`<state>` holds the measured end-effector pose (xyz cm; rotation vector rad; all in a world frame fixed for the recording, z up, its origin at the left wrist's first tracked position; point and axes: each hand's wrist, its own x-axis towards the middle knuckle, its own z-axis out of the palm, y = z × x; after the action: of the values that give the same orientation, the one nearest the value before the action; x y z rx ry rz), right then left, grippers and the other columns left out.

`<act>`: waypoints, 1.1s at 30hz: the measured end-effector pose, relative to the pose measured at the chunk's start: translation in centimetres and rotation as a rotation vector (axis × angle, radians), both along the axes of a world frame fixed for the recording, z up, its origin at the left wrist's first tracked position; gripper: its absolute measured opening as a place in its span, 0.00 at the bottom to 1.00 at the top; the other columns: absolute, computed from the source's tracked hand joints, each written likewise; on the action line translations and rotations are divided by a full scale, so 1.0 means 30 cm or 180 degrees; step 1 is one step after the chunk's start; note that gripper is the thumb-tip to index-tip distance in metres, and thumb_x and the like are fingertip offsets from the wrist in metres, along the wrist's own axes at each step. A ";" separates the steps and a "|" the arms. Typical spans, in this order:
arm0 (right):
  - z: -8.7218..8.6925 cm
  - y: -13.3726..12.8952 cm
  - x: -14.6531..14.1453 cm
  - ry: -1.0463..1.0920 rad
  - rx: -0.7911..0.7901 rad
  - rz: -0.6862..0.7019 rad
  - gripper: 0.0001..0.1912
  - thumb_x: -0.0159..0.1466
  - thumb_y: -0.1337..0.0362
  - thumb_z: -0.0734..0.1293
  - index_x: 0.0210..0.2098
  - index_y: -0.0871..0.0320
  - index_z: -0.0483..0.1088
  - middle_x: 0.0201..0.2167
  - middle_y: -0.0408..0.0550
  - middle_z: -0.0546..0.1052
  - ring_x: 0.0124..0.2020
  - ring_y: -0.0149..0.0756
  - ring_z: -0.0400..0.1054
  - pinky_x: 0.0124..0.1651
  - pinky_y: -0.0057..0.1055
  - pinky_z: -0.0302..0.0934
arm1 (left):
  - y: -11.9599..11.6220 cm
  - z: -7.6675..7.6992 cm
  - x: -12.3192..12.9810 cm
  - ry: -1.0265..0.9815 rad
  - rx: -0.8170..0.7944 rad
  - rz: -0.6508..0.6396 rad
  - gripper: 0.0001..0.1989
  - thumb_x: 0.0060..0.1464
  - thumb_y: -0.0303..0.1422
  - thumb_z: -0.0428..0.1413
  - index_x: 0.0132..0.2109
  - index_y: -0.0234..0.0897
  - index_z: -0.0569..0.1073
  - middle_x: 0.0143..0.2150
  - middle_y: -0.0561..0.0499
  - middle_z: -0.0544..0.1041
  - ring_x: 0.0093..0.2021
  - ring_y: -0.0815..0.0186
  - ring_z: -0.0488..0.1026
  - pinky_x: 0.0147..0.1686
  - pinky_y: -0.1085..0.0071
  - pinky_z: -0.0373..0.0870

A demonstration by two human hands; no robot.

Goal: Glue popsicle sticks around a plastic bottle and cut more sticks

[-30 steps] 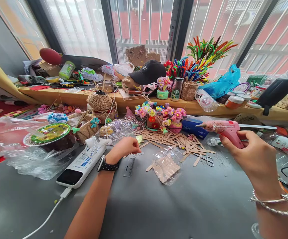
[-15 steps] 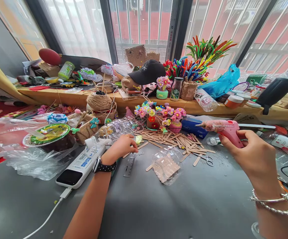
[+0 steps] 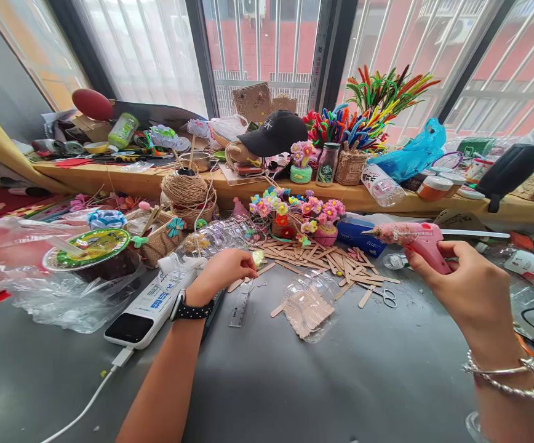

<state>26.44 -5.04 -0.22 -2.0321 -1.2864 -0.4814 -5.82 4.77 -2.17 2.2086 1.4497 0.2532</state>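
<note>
My right hand (image 3: 470,286) is wrapped round the grip of a pink hot glue gun (image 3: 405,235), held up with its nozzle pointing left and a white glue stick (image 3: 477,234) out of its back. My left hand (image 3: 225,269) hovers over the table, fingers curled together; whatever they may hold is hidden. Just below it lies a clear ruler (image 3: 240,305). Between the hands, a cut piece of clear plastic bottle (image 3: 310,286) rests with a panel of joined craft sticks (image 3: 312,312) at it. Small scissors (image 3: 388,298) lie to the right.
A pile of loose craft sticks (image 3: 341,261) spreads behind the plastic piece. At left are a white power bank (image 3: 149,314) with a cable and a lidded bowl (image 3: 92,249) in a plastic bag. Pipe-cleaner flowers (image 3: 325,212), a twine ball (image 3: 184,187) and a blue box (image 3: 362,237) line the back.
My left hand has shifted very slightly to the right. My right hand and the glue gun stay almost in place.
</note>
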 end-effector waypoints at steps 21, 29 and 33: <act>0.006 -0.002 -0.009 -0.0037 -0.0001 0.0009 0.21 0.45 0.46 0.60 0.30 0.56 0.65 0.19 0.45 0.68 0.20 0.38 0.62 0.23 0.30 0.53 | 0.003 0.021 0.002 0.0254 0.0460 0.0277 0.15 0.45 0.40 0.47 0.25 0.36 0.73 0.21 0.54 0.70 0.23 0.69 0.64 0.22 0.77 0.55; 0.004 0.002 -0.010 -0.0099 0.0026 0.0034 0.21 0.46 0.47 0.60 0.30 0.57 0.65 0.20 0.45 0.69 0.20 0.38 0.61 0.23 0.30 0.53 | 0.007 0.013 -0.013 -0.0563 -0.0247 0.0658 0.12 0.42 0.32 0.49 0.33 0.30 0.73 0.26 0.50 0.75 0.28 0.67 0.71 0.29 0.77 0.66; 0.005 0.003 -0.011 -0.0082 -0.0010 -0.0004 0.22 0.45 0.46 0.60 0.30 0.57 0.65 0.20 0.46 0.69 0.20 0.38 0.61 0.23 0.30 0.53 | 0.006 0.011 -0.010 -0.0722 -0.0278 0.0712 0.12 0.42 0.38 0.51 0.26 0.32 0.71 0.22 0.51 0.73 0.23 0.69 0.70 0.23 0.77 0.65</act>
<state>26.11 -4.94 -0.08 -2.0356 -1.3021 -0.5078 -6.11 4.95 -1.83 1.8810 1.5472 0.4892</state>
